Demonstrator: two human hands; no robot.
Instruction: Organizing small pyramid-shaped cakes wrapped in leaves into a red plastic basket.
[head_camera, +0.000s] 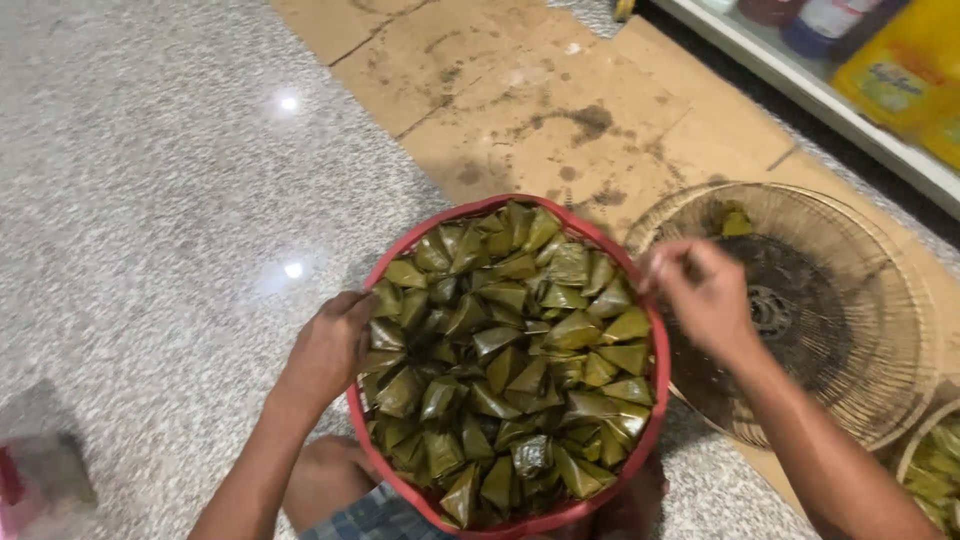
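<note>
Your left hand has its fingers curled over the rim of the red basin, gripping it. Your right hand pinches the opposite rim. The basin, packed with leaf-wrapped parcels, sits on the floor beside a woven tray.

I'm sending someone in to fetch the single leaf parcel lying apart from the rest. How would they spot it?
Start at the red basin heaped with green leaf-wrapped parcels, gripped by the left hand and the right hand. Right of it lies a round woven tray on flattened cardboard. The lone parcel sits near the tray's far rim, all by itself.
</note>
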